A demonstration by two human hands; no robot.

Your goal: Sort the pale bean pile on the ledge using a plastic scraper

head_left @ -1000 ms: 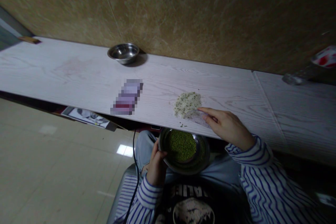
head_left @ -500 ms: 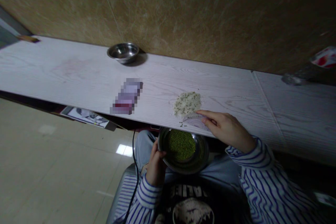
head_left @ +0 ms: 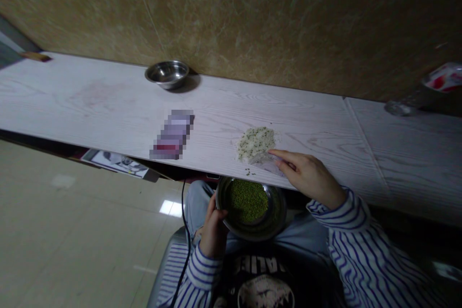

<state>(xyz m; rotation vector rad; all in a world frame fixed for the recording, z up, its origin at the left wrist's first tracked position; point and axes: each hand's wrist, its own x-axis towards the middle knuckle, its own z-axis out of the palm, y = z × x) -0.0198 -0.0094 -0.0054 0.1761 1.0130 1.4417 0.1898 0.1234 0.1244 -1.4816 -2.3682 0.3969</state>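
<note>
left hand (head_left: 213, 229) curled round the rim of a steel bowl (head_left: 277, 219) of mung beans (head_left: 245, 200); right hand (head_left: 310, 176) lies open, fingertips on a pale sheet (head_left: 267, 163) beside a speckled pile (head_left: 255, 143). a slipping grip could tip beans; dragging the sheet could scatter the pile.

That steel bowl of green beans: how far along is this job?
Done: a pale speckled heap lies on the white wood-grain counter. In hand: the right hand touches a translucent plastic sheet; the left hand grips the steel bowl. Left: green beans in the bowl.

White letters "ALIE", black T-shirt (head_left: 252, 269)
</note>
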